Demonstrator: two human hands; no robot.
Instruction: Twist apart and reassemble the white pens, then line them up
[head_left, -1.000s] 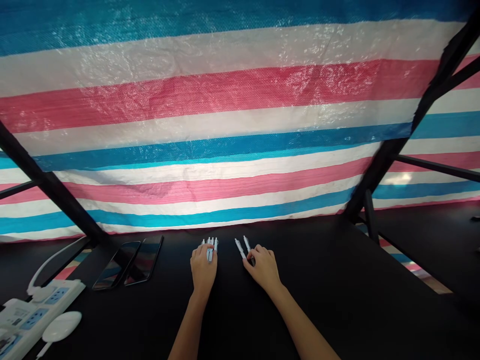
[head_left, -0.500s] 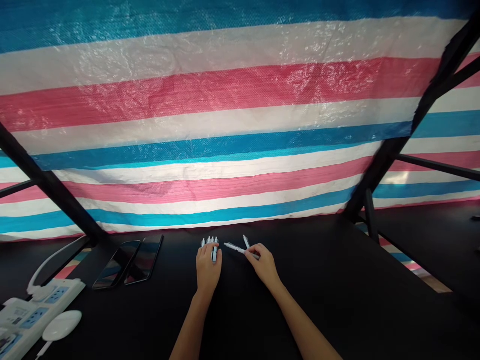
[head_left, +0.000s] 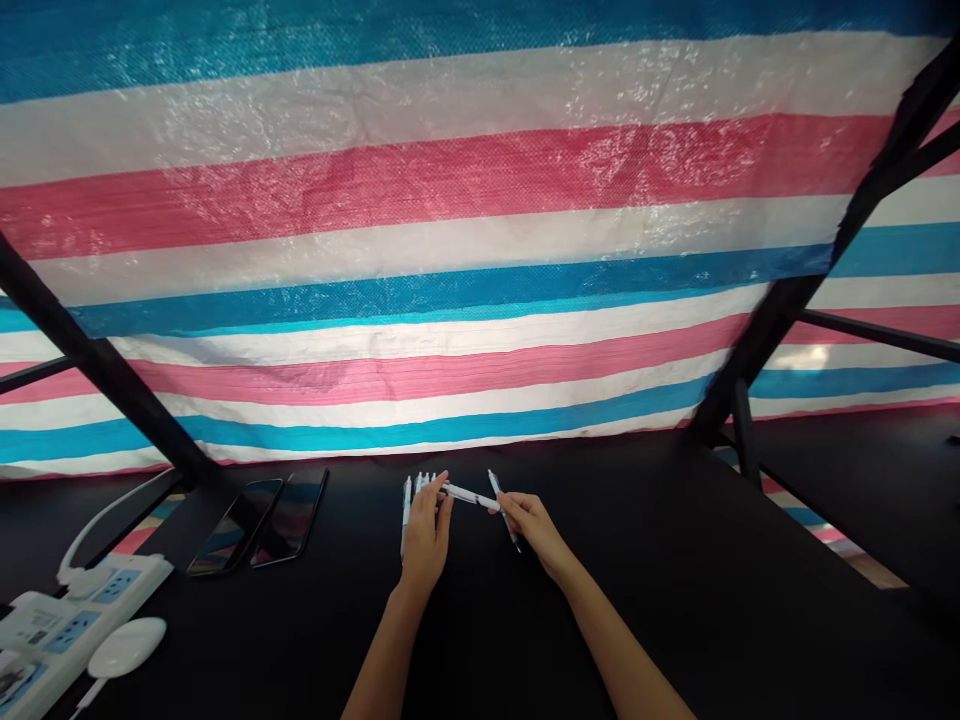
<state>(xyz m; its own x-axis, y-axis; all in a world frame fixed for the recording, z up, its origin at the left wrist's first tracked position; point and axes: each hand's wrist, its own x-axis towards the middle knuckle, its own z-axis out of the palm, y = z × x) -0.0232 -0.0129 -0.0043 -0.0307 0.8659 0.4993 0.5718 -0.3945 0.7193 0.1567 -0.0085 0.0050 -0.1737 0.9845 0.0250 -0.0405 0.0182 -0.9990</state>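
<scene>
Power strip (head_left: 120, 588) sat left on table (head_left: 300, 640), phones (head_left: 236, 527) right of it, pen row (head_left: 407, 505) farther right, lone pen (head_left: 493, 481) right of that; tarp (head_left: 450, 300) hung behind.

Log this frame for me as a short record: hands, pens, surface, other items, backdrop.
Right hand: the right hand pinches a white pen near one end
Left hand: the left hand has its fingertips at that pen's other end; whether they grip it is unclear
Other pens: a pen row, partly hidden by the left hand; a lone pen beside the right fingers
Surface: black table
Items at left: two dark phones, power strip, white puck with cable
Backdrop: striped sheet
</scene>
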